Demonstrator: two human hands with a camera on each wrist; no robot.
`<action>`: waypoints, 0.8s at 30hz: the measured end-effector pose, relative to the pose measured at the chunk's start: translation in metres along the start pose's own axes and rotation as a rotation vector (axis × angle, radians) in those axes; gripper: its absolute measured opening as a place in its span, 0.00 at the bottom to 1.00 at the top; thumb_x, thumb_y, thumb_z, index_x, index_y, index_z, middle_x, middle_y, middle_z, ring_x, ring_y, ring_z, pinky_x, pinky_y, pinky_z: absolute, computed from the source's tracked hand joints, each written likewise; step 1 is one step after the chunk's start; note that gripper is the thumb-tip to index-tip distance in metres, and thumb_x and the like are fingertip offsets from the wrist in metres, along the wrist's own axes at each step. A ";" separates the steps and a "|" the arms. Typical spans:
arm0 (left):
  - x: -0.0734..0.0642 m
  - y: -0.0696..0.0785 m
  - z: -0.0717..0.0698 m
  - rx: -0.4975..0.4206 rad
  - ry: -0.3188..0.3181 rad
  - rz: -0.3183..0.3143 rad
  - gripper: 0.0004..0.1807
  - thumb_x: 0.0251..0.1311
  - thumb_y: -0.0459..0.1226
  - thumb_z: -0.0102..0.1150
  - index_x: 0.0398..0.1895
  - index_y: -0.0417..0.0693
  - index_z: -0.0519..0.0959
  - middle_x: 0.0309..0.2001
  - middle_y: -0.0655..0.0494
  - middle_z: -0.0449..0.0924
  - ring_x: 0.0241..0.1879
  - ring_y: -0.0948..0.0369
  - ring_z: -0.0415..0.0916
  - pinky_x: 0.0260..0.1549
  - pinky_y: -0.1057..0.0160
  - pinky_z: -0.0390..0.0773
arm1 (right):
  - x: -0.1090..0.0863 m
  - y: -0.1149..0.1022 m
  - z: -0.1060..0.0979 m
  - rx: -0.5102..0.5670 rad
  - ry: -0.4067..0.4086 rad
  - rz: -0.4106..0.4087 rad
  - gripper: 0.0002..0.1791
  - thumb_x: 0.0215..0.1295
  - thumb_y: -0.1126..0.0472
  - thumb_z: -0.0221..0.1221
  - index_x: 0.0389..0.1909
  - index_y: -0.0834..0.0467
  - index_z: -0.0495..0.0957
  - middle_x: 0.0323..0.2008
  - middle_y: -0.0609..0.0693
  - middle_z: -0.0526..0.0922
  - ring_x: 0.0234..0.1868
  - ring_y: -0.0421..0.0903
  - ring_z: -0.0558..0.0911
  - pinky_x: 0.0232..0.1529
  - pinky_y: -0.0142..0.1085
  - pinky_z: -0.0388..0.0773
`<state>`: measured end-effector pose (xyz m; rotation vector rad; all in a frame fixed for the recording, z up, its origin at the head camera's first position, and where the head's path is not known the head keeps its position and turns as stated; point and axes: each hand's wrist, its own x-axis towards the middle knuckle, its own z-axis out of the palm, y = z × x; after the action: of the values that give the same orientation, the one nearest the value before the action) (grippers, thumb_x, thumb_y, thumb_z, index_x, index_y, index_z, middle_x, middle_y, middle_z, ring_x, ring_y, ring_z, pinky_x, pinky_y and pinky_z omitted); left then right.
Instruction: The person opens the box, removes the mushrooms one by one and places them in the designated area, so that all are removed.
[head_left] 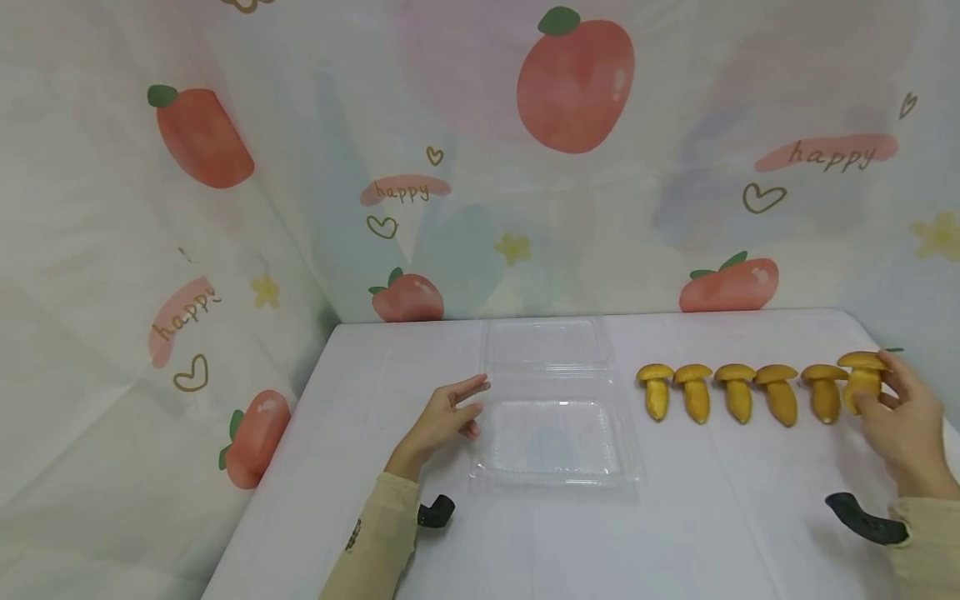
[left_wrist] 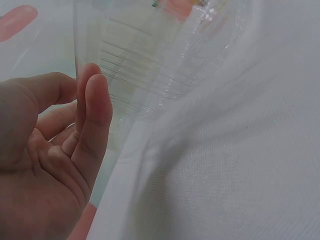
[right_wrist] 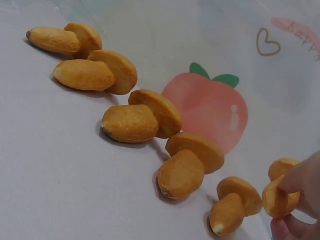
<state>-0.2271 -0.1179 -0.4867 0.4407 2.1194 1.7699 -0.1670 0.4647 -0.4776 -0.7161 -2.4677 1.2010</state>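
My right hand (head_left: 903,421) pinches a yellow-brown mushroom (head_left: 862,375) by its cap and stem, at the right end of a row. Several similar mushrooms lie beside it, among them the leftmost mushroom (head_left: 656,392), caps toward the wall. In the right wrist view, fingers partly cover the held mushroom (right_wrist: 280,192), which is close to its neighbour (right_wrist: 232,205). A clear plastic container (head_left: 553,479) lies with its lid (head_left: 546,343) laid back. At its left edge my left hand (head_left: 442,417) grips the rim between thumb and fingers, seen closely in the left wrist view.
A white cloth covers the table (head_left: 525,542). Printed curtains (head_left: 480,167) with fruit patterns hang along the back and left of it. Black straps (head_left: 866,518) stick out from both sleeves.
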 end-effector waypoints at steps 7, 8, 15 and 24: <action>0.000 0.000 0.000 -0.004 0.004 -0.012 0.32 0.71 0.27 0.50 0.78 0.41 0.60 0.75 0.40 0.65 0.20 0.68 0.75 0.25 0.72 0.81 | 0.003 0.010 -0.001 0.010 -0.023 0.088 0.43 0.73 0.64 0.49 0.82 0.41 0.39 0.82 0.60 0.42 0.71 0.62 0.61 0.70 0.26 0.66; 0.001 0.000 0.000 -0.005 0.004 -0.011 0.32 0.71 0.26 0.50 0.78 0.41 0.60 0.75 0.40 0.65 0.20 0.68 0.75 0.25 0.72 0.81 | 0.003 0.011 -0.002 0.005 -0.028 0.096 0.44 0.73 0.64 0.49 0.82 0.42 0.38 0.82 0.61 0.41 0.72 0.64 0.60 0.75 0.32 0.61; 0.000 0.000 -0.001 -0.004 0.007 -0.015 0.31 0.72 0.26 0.50 0.77 0.40 0.60 0.74 0.40 0.66 0.19 0.68 0.75 0.25 0.72 0.80 | 0.003 0.019 -0.005 -0.093 -0.028 0.112 0.42 0.71 0.64 0.47 0.82 0.54 0.39 0.78 0.70 0.49 0.64 0.69 0.62 0.40 0.13 0.71; 0.001 0.001 0.001 -0.010 0.008 -0.007 0.32 0.71 0.25 0.49 0.77 0.39 0.60 0.74 0.38 0.66 0.19 0.70 0.75 0.24 0.72 0.80 | 0.013 0.034 -0.004 -0.095 -0.059 0.173 0.41 0.72 0.65 0.44 0.82 0.54 0.37 0.79 0.70 0.46 0.63 0.69 0.60 0.76 0.39 0.65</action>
<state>-0.2273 -0.1165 -0.4858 0.4242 2.1138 1.7810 -0.1651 0.4925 -0.5016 -0.9500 -2.5704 1.1860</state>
